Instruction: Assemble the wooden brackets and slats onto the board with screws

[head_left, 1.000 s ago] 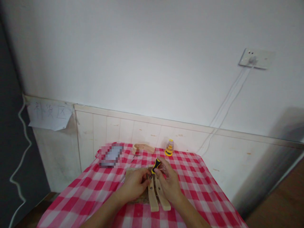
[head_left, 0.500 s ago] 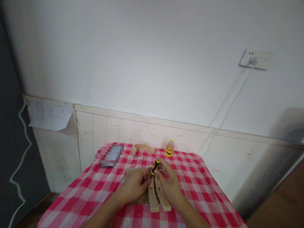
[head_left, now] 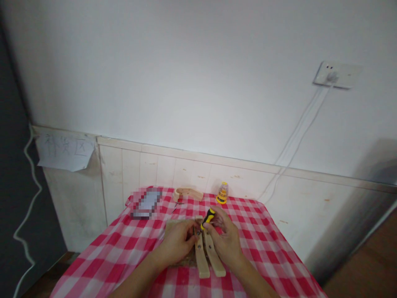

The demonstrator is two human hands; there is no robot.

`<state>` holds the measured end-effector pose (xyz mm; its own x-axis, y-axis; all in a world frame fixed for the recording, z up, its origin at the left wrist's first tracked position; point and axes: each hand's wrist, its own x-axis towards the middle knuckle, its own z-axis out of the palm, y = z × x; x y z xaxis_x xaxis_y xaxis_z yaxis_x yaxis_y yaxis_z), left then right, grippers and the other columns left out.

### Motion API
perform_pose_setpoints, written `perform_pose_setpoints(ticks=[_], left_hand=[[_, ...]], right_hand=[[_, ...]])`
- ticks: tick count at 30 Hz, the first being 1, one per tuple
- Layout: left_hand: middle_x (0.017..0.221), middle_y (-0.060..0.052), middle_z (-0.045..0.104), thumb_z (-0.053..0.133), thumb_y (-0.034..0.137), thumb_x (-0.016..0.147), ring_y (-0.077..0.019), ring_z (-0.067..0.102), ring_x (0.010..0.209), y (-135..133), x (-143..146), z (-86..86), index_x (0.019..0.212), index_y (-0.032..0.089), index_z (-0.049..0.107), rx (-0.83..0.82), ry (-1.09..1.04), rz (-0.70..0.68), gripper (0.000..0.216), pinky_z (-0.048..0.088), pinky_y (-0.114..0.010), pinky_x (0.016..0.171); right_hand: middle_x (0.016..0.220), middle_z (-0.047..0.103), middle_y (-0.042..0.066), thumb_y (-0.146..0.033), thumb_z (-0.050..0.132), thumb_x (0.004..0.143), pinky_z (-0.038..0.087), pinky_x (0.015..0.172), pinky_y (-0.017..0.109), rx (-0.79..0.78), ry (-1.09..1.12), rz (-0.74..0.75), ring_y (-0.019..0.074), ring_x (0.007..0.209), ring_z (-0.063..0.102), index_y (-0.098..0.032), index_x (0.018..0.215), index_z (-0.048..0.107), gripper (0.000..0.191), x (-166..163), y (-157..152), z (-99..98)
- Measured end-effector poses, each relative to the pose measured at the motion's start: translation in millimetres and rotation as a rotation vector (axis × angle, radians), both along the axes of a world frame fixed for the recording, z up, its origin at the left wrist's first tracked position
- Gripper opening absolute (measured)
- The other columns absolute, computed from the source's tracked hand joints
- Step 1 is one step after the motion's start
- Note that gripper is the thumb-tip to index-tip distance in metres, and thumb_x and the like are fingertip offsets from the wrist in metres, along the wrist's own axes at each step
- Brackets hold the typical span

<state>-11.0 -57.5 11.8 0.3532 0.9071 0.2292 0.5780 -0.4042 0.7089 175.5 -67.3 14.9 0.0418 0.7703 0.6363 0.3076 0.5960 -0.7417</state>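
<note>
Between the fingers of my right hand (head_left: 226, 238) is a small black-and-yellow screwdriver (head_left: 208, 219), its handle leaning up to the right. Its tip is hard to make out close to the wood. My left hand (head_left: 180, 243) is closed in a pinch at the upper part of a pale curved wooden piece (head_left: 202, 263), whose far end my fingers partly cover. A second curved wooden piece (head_left: 216, 261) lies alongside, next to my right hand. Dark screw heads show on both pieces. Under them is a brownish board or mat (head_left: 182, 260), mostly hidden by my left hand.
A red-and-white checked cloth (head_left: 118, 256) covers the table, which stands against a panelled wall. At the back are another wooden part (head_left: 190, 193), a clear-and-yellow bit holder (head_left: 222, 193), small dark metal pieces (head_left: 178, 204) and a pixelated phone-like object (head_left: 147, 203).
The screwdriver handle has tipped further to the right, and my right hand has shifted slightly right with it. My left hand stays at the wooden piece.
</note>
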Motion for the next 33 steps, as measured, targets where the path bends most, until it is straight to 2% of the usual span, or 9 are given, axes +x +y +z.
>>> perform_pose_setpoints(ticks=[4,7,11,16,25,30,33], left_hand=[[0.066,0.004,0.059,0.064,0.016,0.075,-0.0131,0.051,0.060,-1,-1,2.1,0.083,0.017,0.067,-0.086,-0.118,-0.076,0.008,0.030,-0.024,0.056],[0.072,0.001,0.064,0.066,0.014,0.073,-0.0132,0.053,0.063,-3,-2,4.4,0.078,0.017,0.073,-0.106,-0.142,-0.156,0.009,0.034,-0.024,0.058],[0.075,0.000,0.071,0.065,0.011,0.074,-0.0143,0.058,0.067,-4,-4,6.0,0.081,0.019,0.080,-0.109,-0.132,-0.181,0.019,0.037,-0.024,0.061],[0.084,-0.003,0.075,0.065,0.011,0.076,-0.0155,0.064,0.075,-2,-5,2.7,0.084,0.019,0.082,-0.115,-0.171,-0.225,0.021,0.042,-0.024,0.066],[0.076,-0.002,0.075,0.060,0.011,0.079,-0.0145,0.062,0.068,0,-3,-3.0,0.081,0.018,0.081,-0.148,-0.164,-0.227,0.022,0.040,-0.023,0.060],[0.072,-0.001,0.072,0.061,0.011,0.078,-0.0132,0.058,0.064,-1,-3,0.3,0.079,0.018,0.081,-0.124,-0.144,-0.221,0.021,0.036,-0.023,0.057],[0.075,-0.001,0.073,0.062,0.010,0.076,-0.0140,0.060,0.068,0,-3,0.5,0.077,0.018,0.081,-0.089,-0.125,-0.209,0.020,0.038,-0.023,0.060]], right_hand=[[0.106,0.075,0.007,-0.022,0.070,0.086,0.063,0.077,0.033,0.058,-0.059,-0.006,0.0217,0.090,0.075,-0.025,0.129,0.063,0.043,5,-4,1.6],[0.107,0.073,0.008,-0.022,0.067,0.089,0.063,0.076,0.032,0.080,-0.102,0.014,0.0218,0.091,0.074,-0.025,0.129,0.061,0.041,5,-8,2.9],[0.102,0.073,0.006,-0.021,0.065,0.091,0.062,0.075,0.031,0.107,-0.103,0.039,0.0203,0.086,0.074,-0.026,0.130,0.059,0.040,3,-12,3.4],[0.103,0.073,0.006,-0.021,0.067,0.091,0.063,0.076,0.030,0.130,-0.081,0.035,0.0193,0.085,0.074,-0.026,0.129,0.060,0.039,1,-14,4.8],[0.106,0.076,0.008,-0.021,0.067,0.090,0.063,0.079,0.033,0.062,-0.079,0.087,0.0211,0.089,0.076,-0.026,0.128,0.060,0.039,-2,-14,6.7],[0.106,0.076,0.006,-0.016,0.062,0.092,0.061,0.078,0.030,0.052,-0.057,0.197,0.0200,0.092,0.076,-0.027,0.123,0.059,0.033,-1,-17,16.9],[0.100,0.076,0.004,-0.014,0.061,0.091,0.060,0.076,0.028,0.055,-0.022,0.234,0.0181,0.087,0.075,-0.028,0.120,0.060,0.032,0,-17,21.3]])
